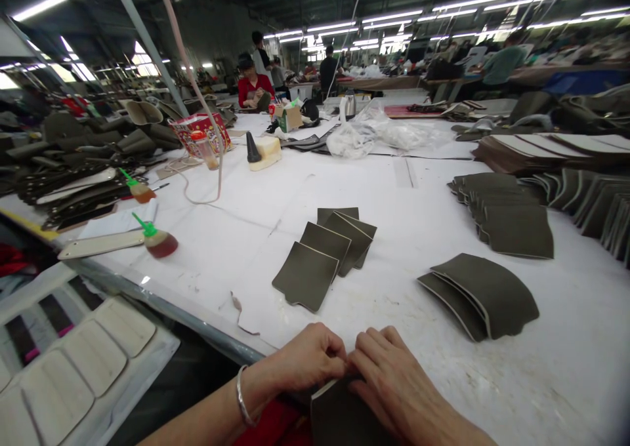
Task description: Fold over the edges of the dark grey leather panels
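At the near edge of the white table, my left hand pinches the upper edge of a dark olive leather piece. My right hand is closed on that same edge, its fingers bent over it and close beside the left fingertips. The lower part of the piece runs out of view at the bottom. Just beyond my hands lies a fanned group of olive leather pieces. To the right, two curved leather pieces rest one over the other.
Glue bottles with green tips stand at the left edge by a pale strap. Overlapping leather pieces cover the right side. Further back are a yellow block, plastic bags and a person in red. Pale panels lie lower left.
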### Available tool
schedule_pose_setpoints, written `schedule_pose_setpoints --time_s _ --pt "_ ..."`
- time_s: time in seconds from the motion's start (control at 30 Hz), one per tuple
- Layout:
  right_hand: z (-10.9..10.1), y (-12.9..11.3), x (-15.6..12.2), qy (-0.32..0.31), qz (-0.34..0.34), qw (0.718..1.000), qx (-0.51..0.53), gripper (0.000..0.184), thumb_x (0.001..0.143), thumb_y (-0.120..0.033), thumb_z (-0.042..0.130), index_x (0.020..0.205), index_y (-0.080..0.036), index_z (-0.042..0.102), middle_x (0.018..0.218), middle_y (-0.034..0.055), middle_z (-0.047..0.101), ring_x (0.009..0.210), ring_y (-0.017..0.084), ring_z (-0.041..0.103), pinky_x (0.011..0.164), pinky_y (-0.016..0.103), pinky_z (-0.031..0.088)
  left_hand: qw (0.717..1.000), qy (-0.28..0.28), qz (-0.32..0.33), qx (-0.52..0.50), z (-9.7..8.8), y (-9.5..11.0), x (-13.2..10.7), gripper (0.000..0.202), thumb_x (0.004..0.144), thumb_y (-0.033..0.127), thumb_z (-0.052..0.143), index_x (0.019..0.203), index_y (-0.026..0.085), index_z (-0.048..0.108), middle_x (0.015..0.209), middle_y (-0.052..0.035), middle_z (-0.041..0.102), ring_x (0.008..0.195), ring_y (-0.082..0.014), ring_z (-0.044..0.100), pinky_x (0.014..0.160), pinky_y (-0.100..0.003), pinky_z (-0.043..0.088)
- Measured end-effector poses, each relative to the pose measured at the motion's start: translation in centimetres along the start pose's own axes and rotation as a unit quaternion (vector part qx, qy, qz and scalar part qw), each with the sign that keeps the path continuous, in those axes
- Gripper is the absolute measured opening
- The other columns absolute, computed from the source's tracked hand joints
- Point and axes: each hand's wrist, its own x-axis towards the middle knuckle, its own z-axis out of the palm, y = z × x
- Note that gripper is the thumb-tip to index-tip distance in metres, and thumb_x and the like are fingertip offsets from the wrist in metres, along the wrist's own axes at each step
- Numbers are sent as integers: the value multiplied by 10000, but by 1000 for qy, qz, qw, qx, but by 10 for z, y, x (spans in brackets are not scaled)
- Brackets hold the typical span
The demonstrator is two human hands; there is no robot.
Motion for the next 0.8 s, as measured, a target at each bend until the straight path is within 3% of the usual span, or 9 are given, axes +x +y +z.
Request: schedule_pose_setpoints --time_s 0.1,0.27,0.4,0.5,0.57,0.7,0.8 --pt "1 -2 -4 1 14 1000 13 268 705 -47 713 823 -198 526 818 -4 527 766 198 430 700 340 229 1000 11 -2 6 0 0 -1 109 638 238 542 603 139 574 498 54 434 499 -85 348 454 -231 221" --pt "9 0 -9 12 2 1000 27 292 657 -59 754 789 -193 532 793 -16 532 741 186 425 670 342 225 996 24 35 81 6 -1 -1 92 619 173 528 582 131 601 499 61 410 533 -81 349 470 -218 225" --pt "4 1 -7 -59 32 997 27 178 737 -104 705 767 -182 548 823 7 571 767 194 450 698 353 251 987 37 49 145 11 2 -1 132 645 167 507 590 134 622 499 57 401 539 -85 370 486 -213 232" --pt "-14 -6 0 -164 84 981 66 97 813 -162 657 782 -174 566 911 38 602 814 205 479 731 365 302 969 51 75 228 9 9 -1 159 690 181 497 588 140 612 492 44 420 525 -91 372 498 -228 223" --pt "-30 -12 7 -195 77 975 76 106 824 -188 654 777 -177 560 921 40 607 843 218 491 737 376 329 949 56 100 292 1 18 1 175 718 181 486 615 143 622 514 21 486 521 -98 379 510 -240 227" --pt "-67 -24 18 -153 3 987 52 165 822 -222 676 752 -201 528 857 31 597 848 233 505 699 377 366 918 62 138 367 -25 43 4 195 753 161 481 599 149 600 529 10 501 527 -102 360 528 -254 222" --pt "-81 -28 18 -140 -21 988 66 168 860 -243 653 770 -222 513 833 29 591 834 220 526 702 367 416 924 7 157 348 -35 50 4 168 745 133 514 586 154 564 525 47 436 528 -84 348 536 -244 230"
